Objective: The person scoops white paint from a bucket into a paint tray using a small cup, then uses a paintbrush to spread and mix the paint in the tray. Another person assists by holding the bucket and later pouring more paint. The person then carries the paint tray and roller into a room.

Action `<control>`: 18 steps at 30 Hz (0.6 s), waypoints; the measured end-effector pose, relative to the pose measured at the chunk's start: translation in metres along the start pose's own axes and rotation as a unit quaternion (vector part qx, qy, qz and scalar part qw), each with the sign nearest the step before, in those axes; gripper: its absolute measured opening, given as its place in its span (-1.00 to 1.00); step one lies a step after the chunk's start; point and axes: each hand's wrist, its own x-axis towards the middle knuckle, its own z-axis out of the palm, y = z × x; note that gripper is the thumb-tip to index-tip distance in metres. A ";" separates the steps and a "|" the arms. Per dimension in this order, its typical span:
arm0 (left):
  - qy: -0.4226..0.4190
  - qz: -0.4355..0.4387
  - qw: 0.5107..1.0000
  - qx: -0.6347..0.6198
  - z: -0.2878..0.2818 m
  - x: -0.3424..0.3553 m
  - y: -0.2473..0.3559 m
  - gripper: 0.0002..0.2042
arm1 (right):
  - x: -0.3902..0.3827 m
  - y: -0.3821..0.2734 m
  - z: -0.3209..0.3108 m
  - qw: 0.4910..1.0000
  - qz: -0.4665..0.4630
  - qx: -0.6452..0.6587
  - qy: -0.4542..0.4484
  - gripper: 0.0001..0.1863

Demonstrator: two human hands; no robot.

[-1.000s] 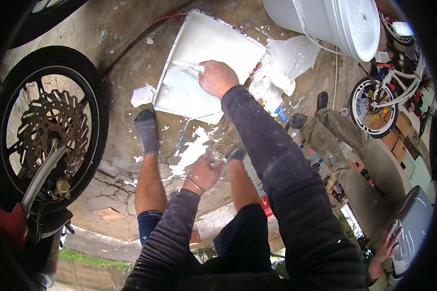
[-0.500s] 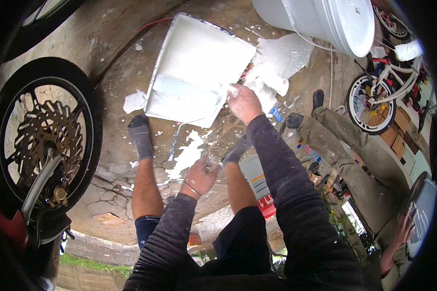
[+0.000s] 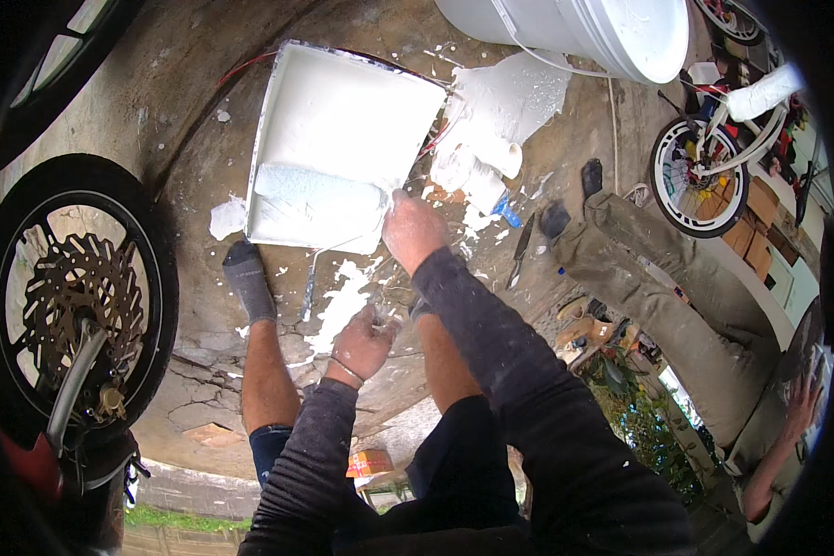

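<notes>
the right hand (image 3: 412,232), fist closed on the handle, holds a paint roller (image 3: 320,192) lying just left of it in a white paint tray (image 3: 278,83); the left hand (image 3: 361,345) grips something unclear below.

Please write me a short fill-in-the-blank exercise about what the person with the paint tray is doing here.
1. The paint roller lies in a tray full of paint whose colour is ____.
2. The hand nearest the roller's end is the person's ____ hand.
3. The left hand hovers above a splash of spilled ____ on the concrete floor.
4. At the left edge stands a motorcycle ____ with a brake disc.

Missing words: white; right; paint; wheel
</notes>
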 end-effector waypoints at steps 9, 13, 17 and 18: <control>-0.013 -0.013 1.000 0.000 -0.005 0.002 0.002 -0.62 | 0.029 0.005 -0.043 0.988 -0.027 0.076 0.129 -0.61; -0.041 -0.010 0.999 -0.011 -0.012 0.006 0.008 -0.51 | 0.082 -0.005 -0.045 0.984 0.020 0.061 0.168 -0.67; -0.016 -0.010 1.000 -0.008 -0.018 0.003 0.011 -0.48 | 0.104 -0.051 -0.045 0.973 0.010 0.144 0.178 -0.71; -0.009 -0.002 1.000 -0.001 -0.018 0.002 0.010 -0.48 | 0.107 -0.060 -0.045 0.972 0.015 0.164 0.166 -0.70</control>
